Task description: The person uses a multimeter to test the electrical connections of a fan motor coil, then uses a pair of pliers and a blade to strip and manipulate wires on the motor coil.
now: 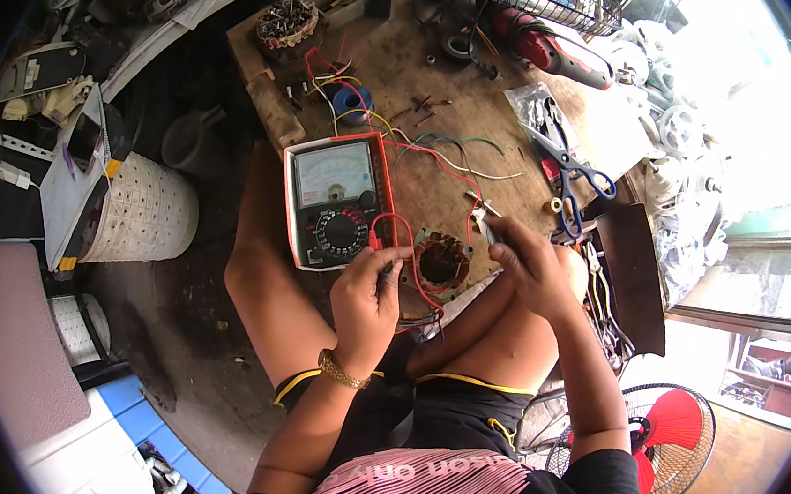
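Working at a wire end looks like the step in hand: the right grip [528, 260] is closed around a metal-tipped tool [482, 217], red wire [459, 169] near its tip; too small to tell if they touch. Left grip [367, 287] is pinched nearly together on a slim dark piece [387, 270], maybe a probe. Wound coil ring [459, 252] sits on the table [404, 41] between the two grips, hole up. Analog meter [334, 199] is just beyond the left grip, in a red-edged box, red lead [408, 230] looping past those fingertips. Next move likely calls for a steady tool and some slack. Pose: both forearms reach up from below, right one slanting inward, left thumb and finger aimed toward the coil ring.
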`<state>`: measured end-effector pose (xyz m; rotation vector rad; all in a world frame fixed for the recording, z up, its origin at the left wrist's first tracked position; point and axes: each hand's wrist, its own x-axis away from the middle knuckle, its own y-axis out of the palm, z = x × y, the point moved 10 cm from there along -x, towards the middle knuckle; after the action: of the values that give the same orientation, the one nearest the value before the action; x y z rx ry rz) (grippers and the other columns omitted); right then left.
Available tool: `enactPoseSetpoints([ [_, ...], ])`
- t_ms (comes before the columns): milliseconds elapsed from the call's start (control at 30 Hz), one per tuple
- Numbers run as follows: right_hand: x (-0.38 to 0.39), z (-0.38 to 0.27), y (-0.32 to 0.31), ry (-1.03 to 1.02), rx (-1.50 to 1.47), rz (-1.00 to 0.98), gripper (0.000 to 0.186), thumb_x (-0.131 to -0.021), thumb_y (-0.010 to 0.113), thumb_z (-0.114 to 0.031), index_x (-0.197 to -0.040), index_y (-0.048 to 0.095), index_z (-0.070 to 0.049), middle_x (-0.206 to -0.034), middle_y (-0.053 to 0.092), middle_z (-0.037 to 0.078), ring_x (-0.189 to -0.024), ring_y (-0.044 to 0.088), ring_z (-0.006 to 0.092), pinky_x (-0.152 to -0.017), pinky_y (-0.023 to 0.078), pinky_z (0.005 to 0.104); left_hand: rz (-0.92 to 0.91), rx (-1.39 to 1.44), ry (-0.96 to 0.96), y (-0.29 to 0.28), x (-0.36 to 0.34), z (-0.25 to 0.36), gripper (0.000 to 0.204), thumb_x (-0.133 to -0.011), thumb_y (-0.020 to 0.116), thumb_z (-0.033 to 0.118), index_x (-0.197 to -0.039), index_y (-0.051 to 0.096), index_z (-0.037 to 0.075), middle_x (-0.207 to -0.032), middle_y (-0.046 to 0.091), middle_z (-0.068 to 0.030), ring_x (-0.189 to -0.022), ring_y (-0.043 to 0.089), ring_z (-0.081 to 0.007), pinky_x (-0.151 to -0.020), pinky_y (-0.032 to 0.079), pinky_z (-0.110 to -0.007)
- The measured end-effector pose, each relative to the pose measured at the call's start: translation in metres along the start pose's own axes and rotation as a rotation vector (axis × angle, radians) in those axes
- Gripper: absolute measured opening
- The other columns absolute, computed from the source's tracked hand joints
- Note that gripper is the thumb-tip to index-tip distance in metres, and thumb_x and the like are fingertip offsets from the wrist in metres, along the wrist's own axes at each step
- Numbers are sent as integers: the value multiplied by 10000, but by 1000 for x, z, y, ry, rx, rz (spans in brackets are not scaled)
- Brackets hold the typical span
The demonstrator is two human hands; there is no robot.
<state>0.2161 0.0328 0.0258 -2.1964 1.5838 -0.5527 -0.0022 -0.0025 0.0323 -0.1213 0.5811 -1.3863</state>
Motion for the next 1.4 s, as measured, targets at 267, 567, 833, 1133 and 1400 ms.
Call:
enactPoseSetpoints([
  [267, -2, -13, 18, -53, 131, -78, 487, -976, 671, -301, -1420, 541, -150, -1036, 723, 173, -985, 701, 386, -847, 535, 459, -30, -213, -115, 16, -14, 5, 108, -855, 802, 108, -938, 770, 49, -851, 721, -102, -736, 693, -230, -624, 505, -323],
  [567, -13, -18, 25, -120, 229, -89, 430, -942, 707, -315, -1317, 570, -156, -850, 705, 150, -804, 694, 369, -707, 510, 469, -61, -164, -164, 35, -16, -1, 142, -827, 814, 127, -958, 785, 84, -871, 759, -78, -708, 709, -233, -647, 534, -325],
  [833, -18, -19, 29, -127, 204, -96, 342, -945, 703, -315, -1230, 607, -152, -809, 706, 147, -783, 696, 373, -690, 520, 467, -68, -198, -180, 37, -14, -5, 161, -818, 793, 98, -977, 777, 83, -878, 764, -83, -754, 741, -244, -664, 556, -342],
  [1133, -16, -13, 27, -148, 86, -36, 314, -949, 713, -265, -1217, 621, -128, -887, 714, 160, -847, 708, 344, -733, 536, 429, -52, -236, -134, 39, -13, -2, 134, -837, 776, 94, -969, 765, 85, -849, 762, -84, -768, 750, -266, -653, 557, -351],
  [1400, -13, -8, 18, -39, -70, -69, 376, -960, 712, -257, -1269, 563, -103, -896, 691, 147, -864, 688, 354, -782, 515, 418, -32, -196, -139, 38, -12, -4, 109, -844, 782, 92, -950, 763, 81, -820, 759, -81, -728, 753, -211, -633, 550, -327],
])
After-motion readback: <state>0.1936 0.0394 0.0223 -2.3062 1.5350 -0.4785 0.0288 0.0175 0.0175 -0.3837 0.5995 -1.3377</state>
